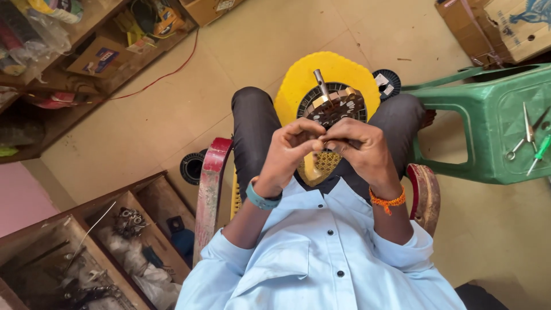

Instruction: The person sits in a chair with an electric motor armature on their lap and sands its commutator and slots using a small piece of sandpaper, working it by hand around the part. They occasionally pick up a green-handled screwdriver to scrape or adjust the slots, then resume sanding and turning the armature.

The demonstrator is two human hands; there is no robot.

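Observation:
A round motor stator (336,105) with a metal shaft sticking up and copper-coloured slots rests on my lap, over a yellow scalloped disc (298,80). My left hand (290,150) and my right hand (359,148) meet just in front of the stator, fingertips pinched together on something small, perhaps thin wire, too fine to tell. A teal band circles my left wrist and an orange thread my right. I sit on a chair with red arms (209,183).
A green plastic stool (496,120) at the right carries scissors (525,135) and a green-handled tool (538,152). Wooden compartments with parts (123,229) lie at lower left, shelves (69,51) at upper left, cardboard boxes (505,26) at upper right. Two dark wire spools (191,167) sit on the floor.

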